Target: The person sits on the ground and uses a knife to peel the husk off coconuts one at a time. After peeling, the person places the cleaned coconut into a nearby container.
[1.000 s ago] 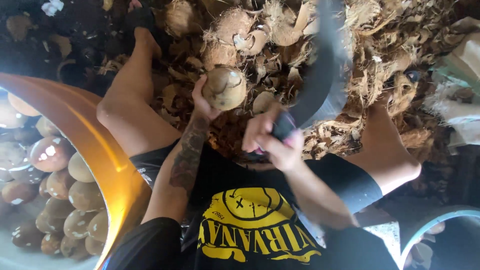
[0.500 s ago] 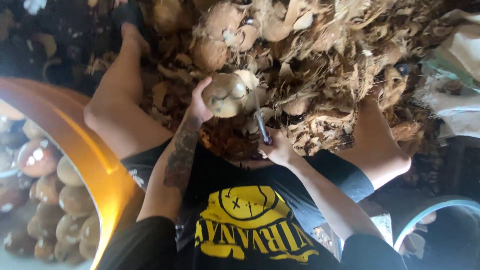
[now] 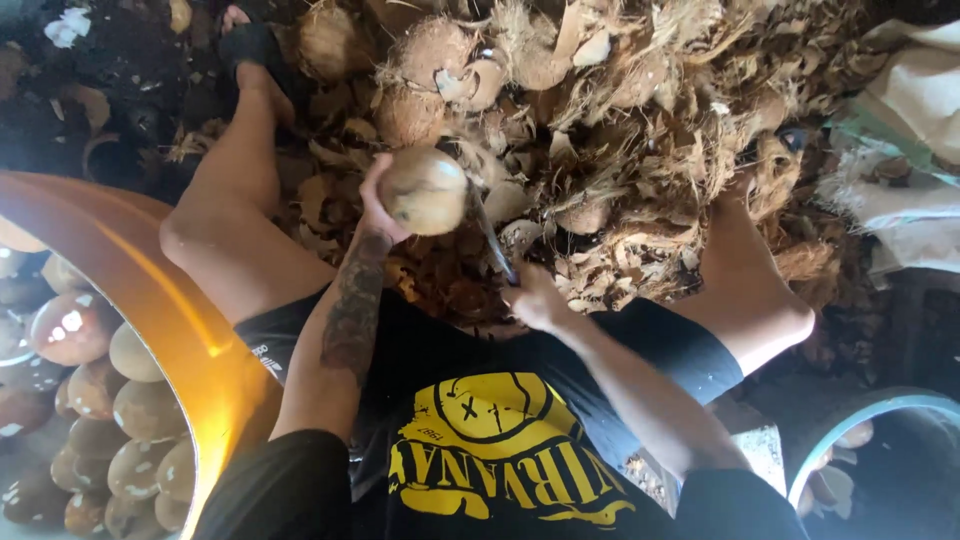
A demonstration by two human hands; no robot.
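Note:
My left hand [image 3: 374, 203] is shut on a peeled, round, tan coconut [image 3: 425, 190] and holds it up above a heap of husk. My right hand [image 3: 535, 300] grips the handle of a dark knife [image 3: 490, 235]. Its blade points up and touches the coconut's right side. Both forearms reach out from my black shirt with a yellow print. My bare left leg [image 3: 240, 200] and right leg [image 3: 750, 290] lie on either side of the hands.
A big pile of brown coconut husks and fibre [image 3: 640, 130] fills the ground ahead, with unpeeled nuts [image 3: 430, 50] at the back. An orange tub [image 3: 150, 290] at left holds several peeled coconuts [image 3: 130, 410]. A blue-rimmed tub [image 3: 870, 410] is at lower right, white sacks [image 3: 900, 130] at upper right.
My right hand has dropped lower and brought the knife from the right up against the coconut. My left hand has turned the coconut slightly and kept hold of it.

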